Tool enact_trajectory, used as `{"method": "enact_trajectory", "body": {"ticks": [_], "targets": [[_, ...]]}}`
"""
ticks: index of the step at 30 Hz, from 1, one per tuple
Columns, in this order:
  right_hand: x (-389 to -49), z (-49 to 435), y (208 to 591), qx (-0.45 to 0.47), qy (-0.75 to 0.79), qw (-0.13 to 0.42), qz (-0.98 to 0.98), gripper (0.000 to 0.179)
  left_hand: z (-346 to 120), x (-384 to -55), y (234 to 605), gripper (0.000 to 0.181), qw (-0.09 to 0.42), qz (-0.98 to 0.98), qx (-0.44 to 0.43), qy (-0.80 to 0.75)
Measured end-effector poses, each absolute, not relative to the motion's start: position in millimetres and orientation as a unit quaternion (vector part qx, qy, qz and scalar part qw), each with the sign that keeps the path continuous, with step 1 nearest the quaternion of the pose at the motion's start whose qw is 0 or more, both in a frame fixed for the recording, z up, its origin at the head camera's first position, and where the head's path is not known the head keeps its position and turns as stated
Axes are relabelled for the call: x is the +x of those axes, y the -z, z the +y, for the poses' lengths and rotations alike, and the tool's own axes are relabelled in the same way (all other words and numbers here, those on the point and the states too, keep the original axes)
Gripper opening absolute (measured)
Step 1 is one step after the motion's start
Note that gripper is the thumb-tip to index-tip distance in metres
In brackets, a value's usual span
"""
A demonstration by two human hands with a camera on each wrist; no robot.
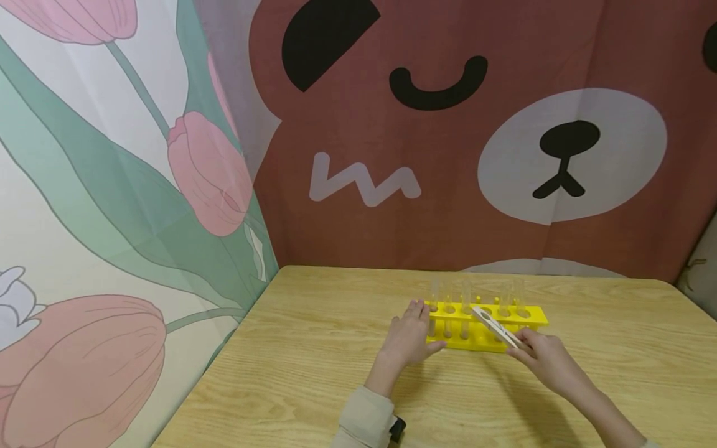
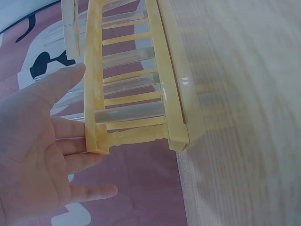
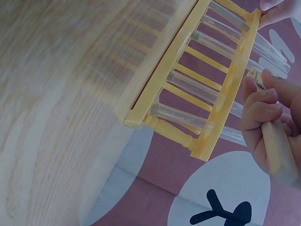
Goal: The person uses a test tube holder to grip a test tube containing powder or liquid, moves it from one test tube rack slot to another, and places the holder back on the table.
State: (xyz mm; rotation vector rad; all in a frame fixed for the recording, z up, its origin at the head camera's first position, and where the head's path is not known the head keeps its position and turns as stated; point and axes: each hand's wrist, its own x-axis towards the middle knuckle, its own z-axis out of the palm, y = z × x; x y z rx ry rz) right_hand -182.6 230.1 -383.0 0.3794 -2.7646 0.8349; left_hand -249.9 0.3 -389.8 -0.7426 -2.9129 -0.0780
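Remotely, I'm gripping a wooden clamp with the right hand near the yellow rack, which is standing on the table holding 5 clear tubes; the left hand, spread wide, is touching the rack's left end

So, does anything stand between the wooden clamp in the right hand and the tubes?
Nothing visible does. The right hand holds the wooden clamp with its head near the tubes; the left hand is at the left end of the yellow rack.
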Motion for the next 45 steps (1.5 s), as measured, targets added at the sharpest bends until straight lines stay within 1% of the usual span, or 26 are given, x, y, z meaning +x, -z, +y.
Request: {"method": "enact_trajectory", "body": {"ticks": [10, 17, 25, 45], "targets": [[-183.3, 228.6, 382.3, 0.129, -0.277, 0.12, -0.945, 0.011, -0.2, -250.1, 390.2, 0.076, 0.068, -0.966, -0.25, 0.021], [-184.3, 228.2, 383.7, 0.137, -0.269, 0.134, -0.944, 0.012, -0.4, -249.0, 389.3, 0.076, 0.067, -0.966, -0.249, 0.016], [-185.0, 226.7, 381.6, 0.133, -0.276, 0.121, -0.944, 0.011, -0.5, -249.5, 389.6, 0.075, 0.066, -0.966, -0.249, 0.019], [-188.3, 226.7, 383.0, 0.134, -0.265, 0.128, -0.946, 0.013, -1.1, -251.3, 391.1, 0.075, 0.064, -0.966, -0.25, 0.031]]}}
